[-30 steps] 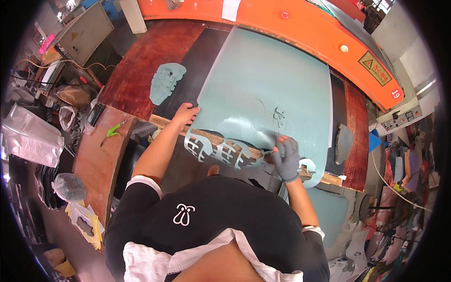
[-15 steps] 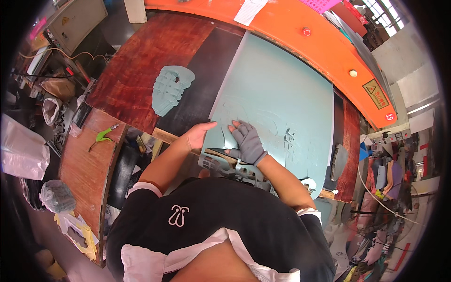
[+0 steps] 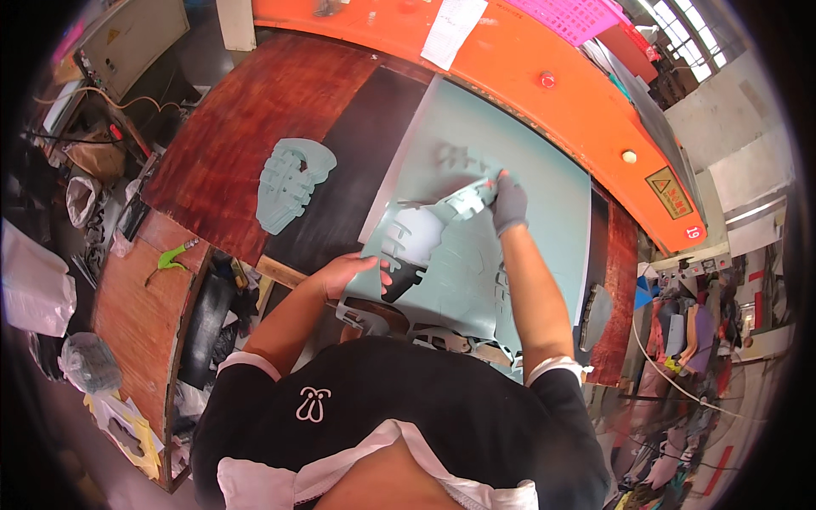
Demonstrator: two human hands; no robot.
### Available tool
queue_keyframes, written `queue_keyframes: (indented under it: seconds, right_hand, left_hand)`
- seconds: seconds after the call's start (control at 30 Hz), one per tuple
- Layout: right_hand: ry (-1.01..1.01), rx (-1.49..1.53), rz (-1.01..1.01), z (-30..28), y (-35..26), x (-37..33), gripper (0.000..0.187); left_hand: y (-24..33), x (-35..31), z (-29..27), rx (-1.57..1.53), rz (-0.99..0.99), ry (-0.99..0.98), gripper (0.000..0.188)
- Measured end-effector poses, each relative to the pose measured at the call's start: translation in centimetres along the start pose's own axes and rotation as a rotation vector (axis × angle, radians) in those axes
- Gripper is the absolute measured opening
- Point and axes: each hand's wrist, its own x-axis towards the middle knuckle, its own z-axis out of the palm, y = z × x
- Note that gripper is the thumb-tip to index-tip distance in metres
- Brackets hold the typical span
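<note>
Head view. A workshop bench with a dark red-brown wooden top and a black mat runs beneath a curved orange machine housing; clutter, bags and cables crowd the floor at left. A pale green sheet, already punched with cut-outs, lies across the mat and overhangs the near edge of the bench. The left hand, bare, has its fingers closed on the sheet's near left edge, beside an open cut-out. The right hand, in a grey glove, pinches a narrow slotted strip of the same material, raised at the sheet's middle. A stack of cut green pieces rests on the wooden top, well apart to the left.
</note>
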Motion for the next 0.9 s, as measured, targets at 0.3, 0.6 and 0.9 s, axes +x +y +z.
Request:
queue_keyframes:
  seconds: [0.3,0.6,0.9]
  right_hand:
    - [0.063,0.124,-0.195,-3.5,-8.6,9.3,0.041]
    - [-0.096,-0.602,-0.681,-9.6,-2.4,-6.9,0.036]
    - [-0.276,-0.607,-0.900,-7.7,7.4,-17.4,0.014]
  left_hand:
    - [-0.1,-0.3,-0.6,-0.016,0.037,-0.011,0.035]
    - [-2.1,-0.6,2.9,0.768,0.675,0.866,0.035]
    - [-1.6,4.0,6.2,0.639,-0.126,0.232,0.041]
